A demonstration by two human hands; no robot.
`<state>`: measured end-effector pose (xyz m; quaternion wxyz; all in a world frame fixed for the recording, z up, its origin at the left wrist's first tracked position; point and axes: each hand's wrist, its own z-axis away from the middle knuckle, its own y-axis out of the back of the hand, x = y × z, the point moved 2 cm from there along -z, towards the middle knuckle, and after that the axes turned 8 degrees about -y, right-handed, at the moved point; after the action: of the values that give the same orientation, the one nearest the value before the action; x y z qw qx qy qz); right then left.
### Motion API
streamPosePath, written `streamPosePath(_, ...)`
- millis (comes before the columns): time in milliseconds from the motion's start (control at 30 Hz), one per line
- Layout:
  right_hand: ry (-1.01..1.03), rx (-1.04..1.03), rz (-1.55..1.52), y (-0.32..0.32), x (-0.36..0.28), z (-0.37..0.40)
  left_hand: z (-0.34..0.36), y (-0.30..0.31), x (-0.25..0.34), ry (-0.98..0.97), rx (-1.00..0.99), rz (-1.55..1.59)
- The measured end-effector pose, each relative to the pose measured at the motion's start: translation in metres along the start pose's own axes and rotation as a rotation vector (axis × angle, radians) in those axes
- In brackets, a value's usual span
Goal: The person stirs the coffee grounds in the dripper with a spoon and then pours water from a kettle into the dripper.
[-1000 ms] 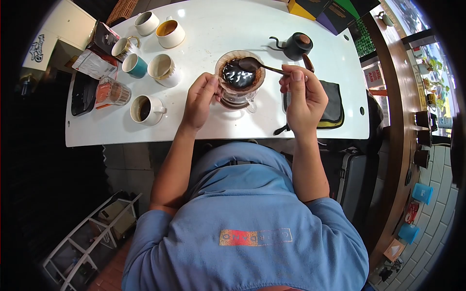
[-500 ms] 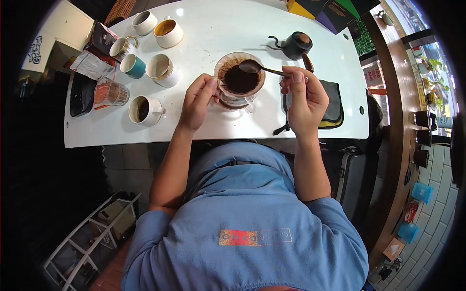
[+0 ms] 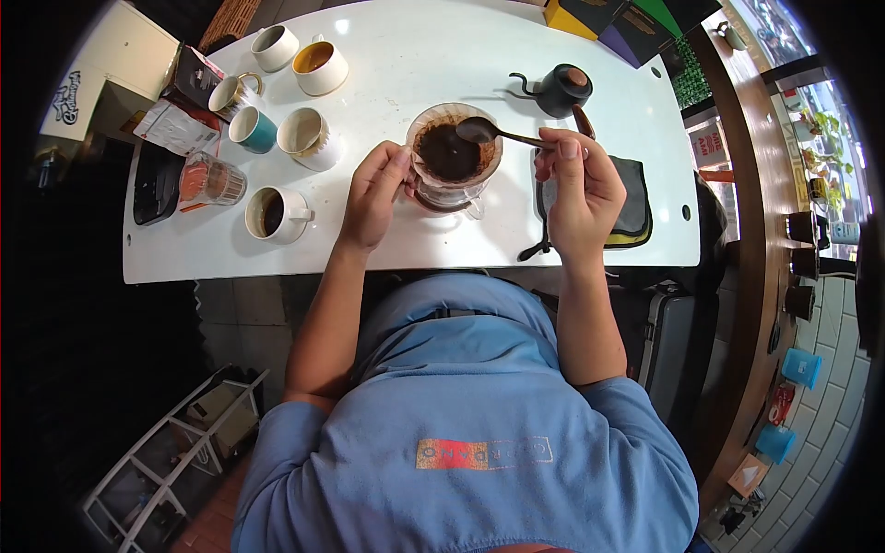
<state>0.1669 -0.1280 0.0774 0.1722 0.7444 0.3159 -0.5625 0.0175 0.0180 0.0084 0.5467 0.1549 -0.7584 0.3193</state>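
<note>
A glass dripper [image 3: 425, 176] with dark wet coffee grounds [image 3: 450, 157] in it sits on a clear glass server [image 3: 452, 198] near the table's front edge. My left hand [image 3: 376, 192] pinches the dripper's left rim between thumb and fingers. In my right hand [image 3: 581, 184] is the handle of a dark spoon [image 3: 477, 130], whose bowl hangs over the upper right part of the grounds. To the left stands a white mug [image 3: 277, 214] holding dark liquid.
Several cups, among them a teal one [image 3: 253, 130], stand at the left of the white table [image 3: 406, 55]. A black gooseneck kettle [image 3: 563, 90] is at the back right. A folded dark cloth [image 3: 631, 203] lies beside my right hand.
The spoon's bowl has shifted slightly down. The surface of the grounds looks different, with a small bright spot in the middle. Both hands stay in nearly the same place.
</note>
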Motion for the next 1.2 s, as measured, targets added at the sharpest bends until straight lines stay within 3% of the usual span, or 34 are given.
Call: streamPosePath(1200, 0.006, 0.106, -0.115, -0.012, 0.012, -0.001, 0.001, -0.001, 0.003, -0.019, -0.033, 0.019)
